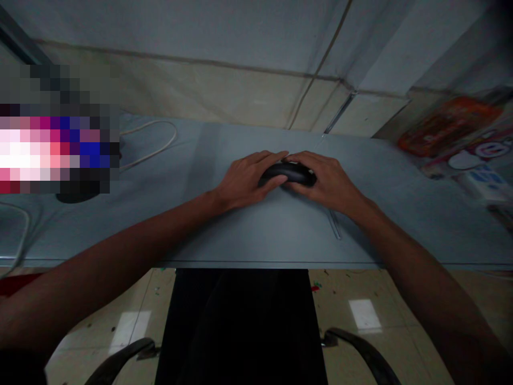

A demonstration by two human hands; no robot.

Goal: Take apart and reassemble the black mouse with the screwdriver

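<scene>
A black computer mouse (290, 172) is held just over the grey-blue tabletop (256, 235), side-on to me. My left hand (245, 179) grips its left end, thumb along the near side and fingers over the far side. Around its right end my right hand (327, 177) is closed, with the thumb underneath. The fingertips of both hands come close together behind the mouse. Below my right wrist lies a thin, clear, rod-like piece (335, 224), partly covered by the hand.
A white cable (172, 131) loops across the table at the left, near a blurred-out area with a dark round base (78, 196). Orange packaging (449, 125) and a white-and-blue box (487, 182) stand at the right. A tiled wall (224, 88) runs behind.
</scene>
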